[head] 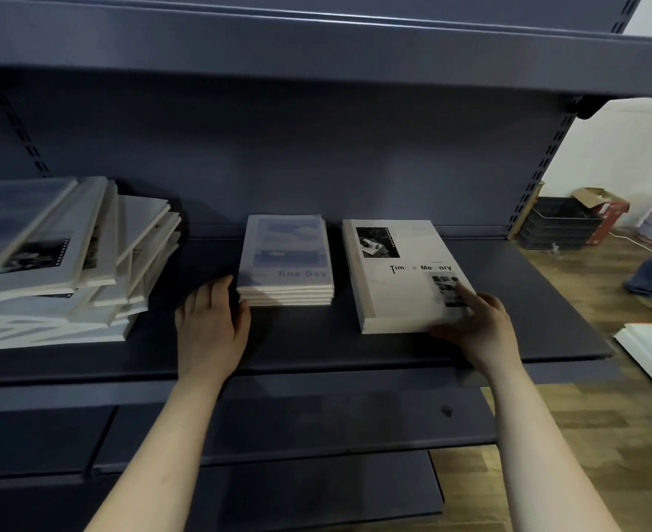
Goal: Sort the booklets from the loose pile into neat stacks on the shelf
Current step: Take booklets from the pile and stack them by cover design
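At the shelf front, left hand point(213, 320): lying open, fingers straight, their tips pressing against the left side of the fine Day stack point(286, 263); it is holding nothing.
Right hand point(474, 320): gripping the near right corner of the Time & Memory stack point(401, 274), forefinger lying on the top cover, thumb along the front edge. I cannot tell whether it is taking one booklet or several.
fine Day stack: sitting mid-shelf, its edges looking fairly square.
Time & Memory stack: lying just beside it to the right, not touching, and sitting slightly askew to the shelf's front edge.
Loose pile point(67, 263): sprawling at the left end, well apart from the left hand, with booklets fanning and overlapping.
Shelf point(316, 347): carrying all three groups.
Step in hand: by my judgement, both stacks are being squared up.
Doing it well: the flat palm should be nudging gently so no booklets slide out, while the right hand should be turning its corner until the spines are running parallel with the neighbouring stack.
Floor beyond: dark crates point(558, 224) are standing to the right.
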`<state>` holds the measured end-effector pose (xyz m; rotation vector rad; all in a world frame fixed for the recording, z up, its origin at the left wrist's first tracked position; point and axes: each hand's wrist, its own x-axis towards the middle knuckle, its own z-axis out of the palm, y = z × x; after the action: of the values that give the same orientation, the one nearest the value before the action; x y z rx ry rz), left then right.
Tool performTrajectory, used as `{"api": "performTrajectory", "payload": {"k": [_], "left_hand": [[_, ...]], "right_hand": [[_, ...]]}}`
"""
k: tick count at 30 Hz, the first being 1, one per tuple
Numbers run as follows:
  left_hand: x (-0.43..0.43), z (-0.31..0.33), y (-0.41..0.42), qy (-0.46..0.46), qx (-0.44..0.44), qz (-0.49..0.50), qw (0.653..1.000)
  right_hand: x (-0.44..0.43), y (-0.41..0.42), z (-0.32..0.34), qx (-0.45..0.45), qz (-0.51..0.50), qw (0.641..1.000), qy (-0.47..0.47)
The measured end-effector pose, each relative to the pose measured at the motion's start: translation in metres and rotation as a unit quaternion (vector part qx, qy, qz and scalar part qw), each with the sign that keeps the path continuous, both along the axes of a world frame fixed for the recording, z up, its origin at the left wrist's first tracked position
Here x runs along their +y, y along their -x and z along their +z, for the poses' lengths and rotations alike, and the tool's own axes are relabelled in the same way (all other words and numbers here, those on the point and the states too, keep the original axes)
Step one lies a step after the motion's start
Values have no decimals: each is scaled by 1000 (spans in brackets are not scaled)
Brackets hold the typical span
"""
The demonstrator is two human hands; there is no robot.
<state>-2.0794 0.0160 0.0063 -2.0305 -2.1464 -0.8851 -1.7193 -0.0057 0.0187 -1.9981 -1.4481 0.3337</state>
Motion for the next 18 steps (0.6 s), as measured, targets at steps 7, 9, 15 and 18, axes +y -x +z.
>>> {"api": "performTrajectory", "payload": {"k": [7, 9, 15, 18], "left_hand": [[1, 0, 0, 6, 6, -3, 1000], [0, 1, -1, 12, 5, -6, 1000], [-1, 5, 5, 25, -12, -30, 999], [-7, 6, 9, 24, -29, -43, 998]], "right_hand": [[1, 3, 6, -25, -11, 999, 19], [0, 2, 10, -38, -5, 999, 36], [1, 16, 25, -93, -19, 991, 91], [2, 24, 32, -123, -41, 987, 96]]}}
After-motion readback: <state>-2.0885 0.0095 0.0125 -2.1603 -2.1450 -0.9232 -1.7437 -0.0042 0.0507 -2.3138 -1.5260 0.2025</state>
